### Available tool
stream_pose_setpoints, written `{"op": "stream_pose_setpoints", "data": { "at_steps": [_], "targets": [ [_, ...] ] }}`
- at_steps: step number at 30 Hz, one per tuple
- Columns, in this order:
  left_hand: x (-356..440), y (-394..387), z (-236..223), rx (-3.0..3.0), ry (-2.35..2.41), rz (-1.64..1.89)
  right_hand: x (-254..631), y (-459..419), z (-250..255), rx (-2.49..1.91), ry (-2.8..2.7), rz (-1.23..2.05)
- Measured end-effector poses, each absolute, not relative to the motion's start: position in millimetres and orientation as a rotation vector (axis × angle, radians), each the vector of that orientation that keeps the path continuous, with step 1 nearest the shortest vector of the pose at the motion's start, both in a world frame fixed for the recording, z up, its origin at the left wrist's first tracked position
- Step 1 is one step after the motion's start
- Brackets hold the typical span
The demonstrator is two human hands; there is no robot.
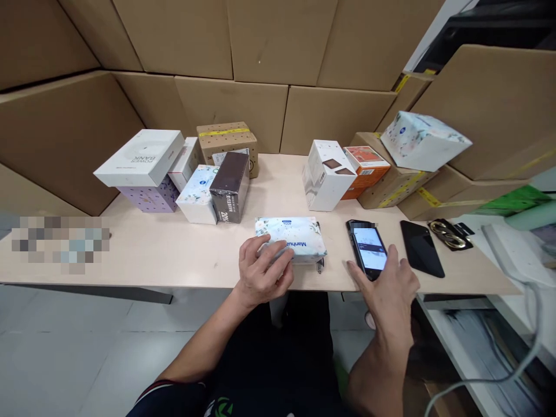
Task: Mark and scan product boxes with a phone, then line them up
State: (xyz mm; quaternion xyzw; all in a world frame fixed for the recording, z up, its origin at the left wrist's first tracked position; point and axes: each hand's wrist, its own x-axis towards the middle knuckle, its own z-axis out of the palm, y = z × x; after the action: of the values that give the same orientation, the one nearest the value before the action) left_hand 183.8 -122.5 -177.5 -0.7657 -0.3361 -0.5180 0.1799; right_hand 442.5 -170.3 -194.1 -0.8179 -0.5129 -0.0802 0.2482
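Item 1: tissue pack (299, 233), floral, wrapped, print upside down to me. Loc.: front-ctr. of table (195, 263), lying flat nr. the edge.
Item 2: L hand (260, 275), fingers bent over the pack's top, L end; couldn't tell if the thumb was closed on its front side. Note: a light, even hold prob. suited it best; hard pressure might've dented the wrap.
Item 3: dark obj. (320, 265), partly hidden at pack's R end, ID unclear. Care req'd: sliding the pack could've caught it.
Item 4: phone (370, 249), screen lit, R of pack, apart from it. 
Item 5: R hand (391, 289), spread open at phone's lower end, well apart from L hand; contact w/ phone unclear. Note: edges were prob. the safer hold, as a stray fingertip might've tapped the screen.
Item 6: black slab (422, 249), flat, R of phone; gold coil (449, 234) beyond.
Item 7: back R, white box (329, 174), orange box (367, 168) beside it.
Item 8: back L, dark box (230, 185), dotted carton (228, 139) behind; POWER BANK box (143, 156) atop purple box (152, 196).
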Motion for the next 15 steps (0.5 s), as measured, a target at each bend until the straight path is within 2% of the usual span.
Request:
{"op": "stream_pose_setpoints", "data": {
  "at_steps": [3, 8, 15],
  "targets": [
    [185.6, -123.9, -177.1, -2.152, -0.967, -1.462, 444.9, -165.0, -201.0, -2.275, -1.386, -0.115],
    [185.7, -124.6, -178.9, -2.157, -0.982, -1.459, 446.7, -156.0, -212.4, -2.131, -1.333, -0.209],
    [185.6, -124.1, -181.9, -2.188, -1.014, -1.421, 440.5, -157.0, -207.2, -1.956, -1.291, -0.154]
  ]
}}
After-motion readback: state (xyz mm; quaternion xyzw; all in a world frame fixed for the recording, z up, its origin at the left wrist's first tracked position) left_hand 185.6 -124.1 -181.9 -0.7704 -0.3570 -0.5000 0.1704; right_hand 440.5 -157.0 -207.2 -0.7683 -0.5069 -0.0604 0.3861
